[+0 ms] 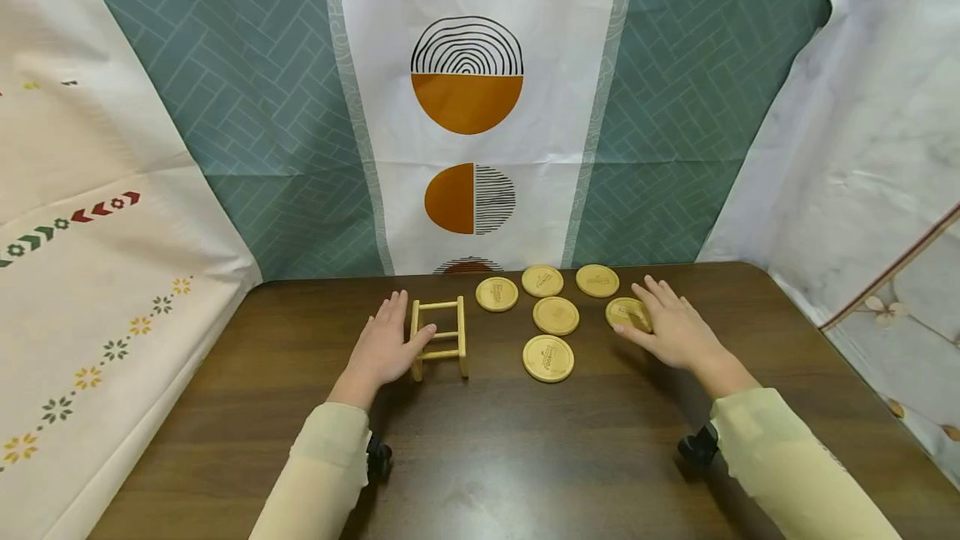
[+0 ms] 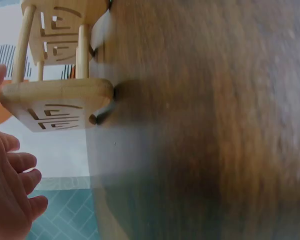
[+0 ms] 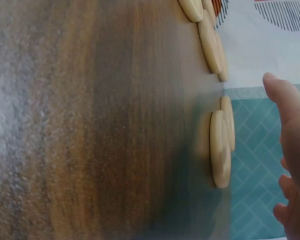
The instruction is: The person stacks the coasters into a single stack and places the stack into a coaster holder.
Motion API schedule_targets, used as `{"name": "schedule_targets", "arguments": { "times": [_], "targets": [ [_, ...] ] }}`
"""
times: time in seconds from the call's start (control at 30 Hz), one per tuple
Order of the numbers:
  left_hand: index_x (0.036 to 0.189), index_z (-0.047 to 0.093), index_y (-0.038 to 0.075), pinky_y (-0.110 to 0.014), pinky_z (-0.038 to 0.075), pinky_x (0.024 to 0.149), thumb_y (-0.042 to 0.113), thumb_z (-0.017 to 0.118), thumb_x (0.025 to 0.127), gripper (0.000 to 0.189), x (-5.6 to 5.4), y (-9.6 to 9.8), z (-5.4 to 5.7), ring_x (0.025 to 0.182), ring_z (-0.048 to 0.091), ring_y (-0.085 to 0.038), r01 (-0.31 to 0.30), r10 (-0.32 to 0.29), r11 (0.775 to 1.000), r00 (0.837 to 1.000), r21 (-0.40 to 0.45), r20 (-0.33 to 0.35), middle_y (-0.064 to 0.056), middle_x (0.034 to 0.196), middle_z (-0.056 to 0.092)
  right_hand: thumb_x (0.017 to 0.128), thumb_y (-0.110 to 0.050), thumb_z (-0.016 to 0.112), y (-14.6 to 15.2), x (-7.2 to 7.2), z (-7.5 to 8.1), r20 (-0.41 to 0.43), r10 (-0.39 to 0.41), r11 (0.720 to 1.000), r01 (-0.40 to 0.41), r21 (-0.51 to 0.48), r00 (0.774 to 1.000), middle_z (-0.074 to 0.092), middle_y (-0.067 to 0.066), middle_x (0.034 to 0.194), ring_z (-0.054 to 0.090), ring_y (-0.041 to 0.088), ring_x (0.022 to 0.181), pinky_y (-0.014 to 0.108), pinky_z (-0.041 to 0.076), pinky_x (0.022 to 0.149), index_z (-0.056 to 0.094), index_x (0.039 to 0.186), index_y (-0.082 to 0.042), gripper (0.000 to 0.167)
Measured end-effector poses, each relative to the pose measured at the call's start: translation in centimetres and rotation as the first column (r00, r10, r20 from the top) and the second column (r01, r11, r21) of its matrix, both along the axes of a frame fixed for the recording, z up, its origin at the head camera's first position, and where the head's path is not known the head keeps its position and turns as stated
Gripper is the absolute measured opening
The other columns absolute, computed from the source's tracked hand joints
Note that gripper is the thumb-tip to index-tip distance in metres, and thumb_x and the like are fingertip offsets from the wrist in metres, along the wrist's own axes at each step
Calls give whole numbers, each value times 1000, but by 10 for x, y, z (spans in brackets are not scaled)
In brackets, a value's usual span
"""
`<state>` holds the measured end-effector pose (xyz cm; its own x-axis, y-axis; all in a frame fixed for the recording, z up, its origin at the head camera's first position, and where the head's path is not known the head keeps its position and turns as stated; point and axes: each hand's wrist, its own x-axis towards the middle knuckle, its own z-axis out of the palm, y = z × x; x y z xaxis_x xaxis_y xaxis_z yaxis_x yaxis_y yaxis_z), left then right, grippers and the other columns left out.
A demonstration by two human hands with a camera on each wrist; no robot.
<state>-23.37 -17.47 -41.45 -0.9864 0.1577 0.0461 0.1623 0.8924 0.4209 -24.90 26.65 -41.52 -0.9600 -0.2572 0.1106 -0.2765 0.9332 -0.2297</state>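
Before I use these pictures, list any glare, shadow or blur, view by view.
Head: pale glare on the table, low in the picture; left wrist: table grain soft, dark shading beside the rack; right wrist: whitish glare at the left edge, dark shading beside the discs.

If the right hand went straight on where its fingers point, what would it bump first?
Probably the green cloth panel behind the table; the right hand looks raised above the wooden discs, though depth is unclear.
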Motion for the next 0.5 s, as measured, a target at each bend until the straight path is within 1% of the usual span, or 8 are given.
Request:
{"name": "schedule_targets", "arguments": {
  "times": [0.13, 0.23, 0.37, 0.5],
  "targets": [
    [151, 10, 1, -56, 15, 114, 51, 41, 96, 81, -1, 3, 0, 145, 12, -36, 8, -8, 1000, 1000, 30, 18, -19, 158, 12, 89, -63, 47, 1, 1, 0, 18, 0, 1000, 0, -7, 1000, 20, 29, 152, 18, 47, 140, 64, 17, 108, 29, 147, 1, 88],
    [151, 10, 1, -56, 17, 114, 44, 42, 97, 76, -1, 5, -1, 144, 14, -38, 8, -10, 998, 999, 64, 34, -19, 157, 14, 89, -64, 46, 2, 1, -1, 25, -2, 1000, 2, -12, 1000, 19, 29, 152, 17, 47, 140, 64, 18, 108, 29, 147, 0, 89],
    [152, 10, 4, -54, 20, 114, 37, 42, 97, 72, -1, 8, -3, 144, 17, -37, -9, 2, 993, 998, 120, 64, -19, 157, 16, 88, -64, 47, 2, 0, -4, 30, -1, 1000, 2, -20, 1000, 19, 29, 152, 18, 47, 140, 64, 18, 108, 28, 147, 1, 89],
    [153, 9, 7, -52, 22, 114, 32, 40, 97, 69, -3, 11, -6, 144, 19, -34, -28, 14, 987, 996, 156, 89, -17, 157, 16, 89, -63, 47, 1, -1, -6, 29, 8, 1000, -8, -25, 1000, 20, 30, 152, 19, 48, 139, 64, 19, 108, 29, 146, 2, 89]
  ]
}}
